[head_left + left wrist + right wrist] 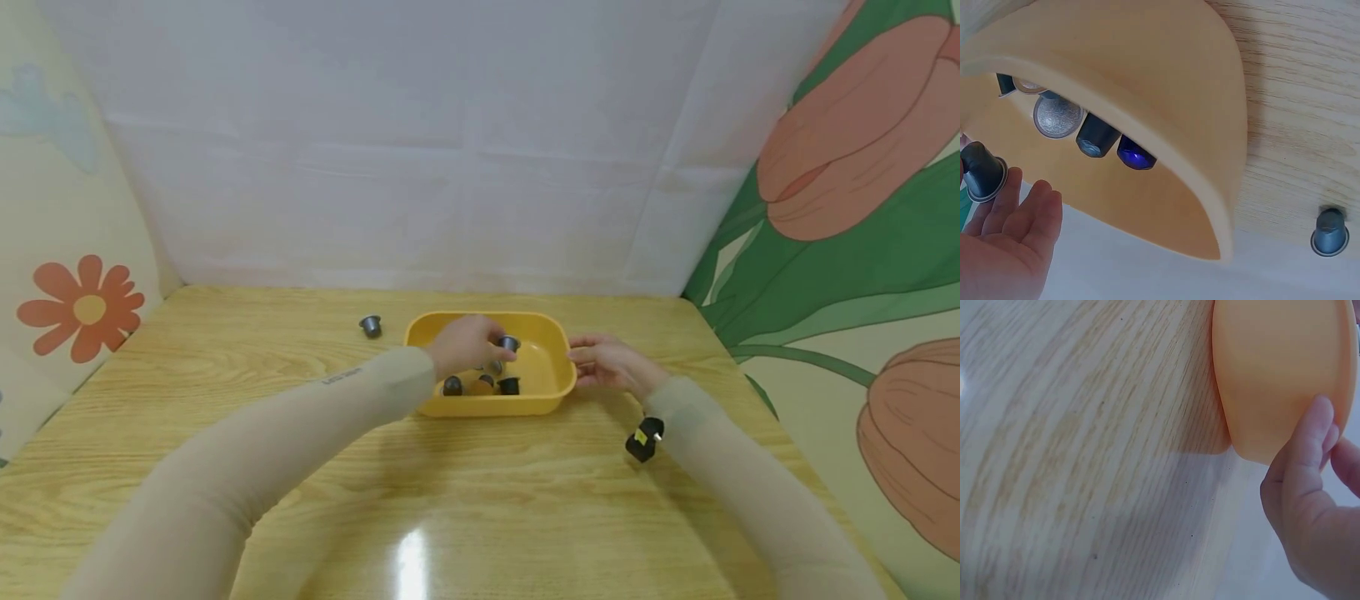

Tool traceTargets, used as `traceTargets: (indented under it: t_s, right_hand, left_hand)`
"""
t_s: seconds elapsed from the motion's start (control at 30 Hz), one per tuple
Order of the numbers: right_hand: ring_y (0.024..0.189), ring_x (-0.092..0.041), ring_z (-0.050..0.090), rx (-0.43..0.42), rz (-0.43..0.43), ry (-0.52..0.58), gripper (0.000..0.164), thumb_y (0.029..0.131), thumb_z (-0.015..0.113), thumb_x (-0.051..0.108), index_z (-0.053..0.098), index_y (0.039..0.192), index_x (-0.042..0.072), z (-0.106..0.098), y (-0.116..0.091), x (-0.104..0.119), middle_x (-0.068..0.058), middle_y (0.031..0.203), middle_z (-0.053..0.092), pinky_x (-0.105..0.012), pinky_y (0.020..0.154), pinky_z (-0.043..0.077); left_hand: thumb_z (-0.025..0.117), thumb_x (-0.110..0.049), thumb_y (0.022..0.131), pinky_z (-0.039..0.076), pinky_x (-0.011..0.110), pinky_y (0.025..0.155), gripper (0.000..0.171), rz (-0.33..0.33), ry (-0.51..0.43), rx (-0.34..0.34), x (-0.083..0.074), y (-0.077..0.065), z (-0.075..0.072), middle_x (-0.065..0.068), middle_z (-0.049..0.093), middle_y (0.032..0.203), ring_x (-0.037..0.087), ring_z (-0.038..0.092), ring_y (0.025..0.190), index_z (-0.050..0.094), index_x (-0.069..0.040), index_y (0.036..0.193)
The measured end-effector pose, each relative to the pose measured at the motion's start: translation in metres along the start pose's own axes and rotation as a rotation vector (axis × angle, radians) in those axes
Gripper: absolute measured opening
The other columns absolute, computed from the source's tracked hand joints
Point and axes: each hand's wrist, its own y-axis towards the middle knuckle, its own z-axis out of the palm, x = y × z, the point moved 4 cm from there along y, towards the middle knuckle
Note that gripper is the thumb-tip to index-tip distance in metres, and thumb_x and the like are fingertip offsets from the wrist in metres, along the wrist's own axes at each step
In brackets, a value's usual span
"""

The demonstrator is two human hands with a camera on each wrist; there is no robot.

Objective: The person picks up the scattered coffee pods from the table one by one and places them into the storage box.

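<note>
My left hand (468,343) reaches over the yellow tray (487,407) and pinches a dark grey coffee capsule (509,343) between thumb and fingers. The left wrist view shows this capsule (984,172) at the fingertips, its rim toward the palm side. Inside the tray lie several more capsules, among them a black capsule (509,386), a blue-purple capsule (1135,153) and one with its silvery lid (1058,117) showing. My right hand (617,364) holds the tray's right end, its fingers (1310,434) against the outer wall and the thumb by the rim.
A grey-blue capsule (371,326) stands alone on the wooden table (450,508), left of the tray. Behind the table hangs a white cloth (420,167). Flower-patterned panels (847,275) border the sides. A black wrist camera (642,439) sits on the right wrist.
</note>
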Motion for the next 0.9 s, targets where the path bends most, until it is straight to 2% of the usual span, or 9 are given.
traceTargets:
  t_s: [0.43,0.7,0.9]
  right_hand:
    - [0.069,-0.013,0.061,0.000,0.000,0.002,0.043,0.101,0.045,0.000,0.031,0.140,-0.010,0.001,-0.001,0.000,-0.004,0.083,0.060,-0.026,0.063,0.056]
    - [0.070,-0.013,0.061,-0.009,-0.002,-0.008,0.042,0.101,0.045,0.001,0.032,0.139,-0.010,0.000,0.000,-0.001,-0.005,0.083,0.060,-0.025,0.062,0.056]
    - [0.069,-0.013,0.060,-0.006,-0.008,-0.003,0.040,0.101,0.044,0.000,0.032,0.138,-0.009,0.000,0.000,-0.001,-0.004,0.083,0.060,-0.025,0.062,0.056]
  left_hand:
    - [0.068,-0.033,0.092,0.050,0.031,0.071,0.031,-0.003,0.013,-0.009,-0.003,0.007,0.007,0.001,0.069,0.097,0.014,0.061,0.079,0.071,-0.008,0.110]
    - [0.070,-0.033,0.091,0.050,0.033,0.073,0.029,-0.003,0.036,-0.033,0.001,0.018,0.012,0.000,0.069,0.096,0.014,0.061,0.080,0.072,-0.009,0.108]
    - [0.071,-0.033,0.091,0.049,0.031,0.069,0.028,-0.011,0.051,-0.028,-0.002,0.021,0.013,0.000,0.069,0.094,0.015,0.060,0.077,0.072,-0.010,0.106]
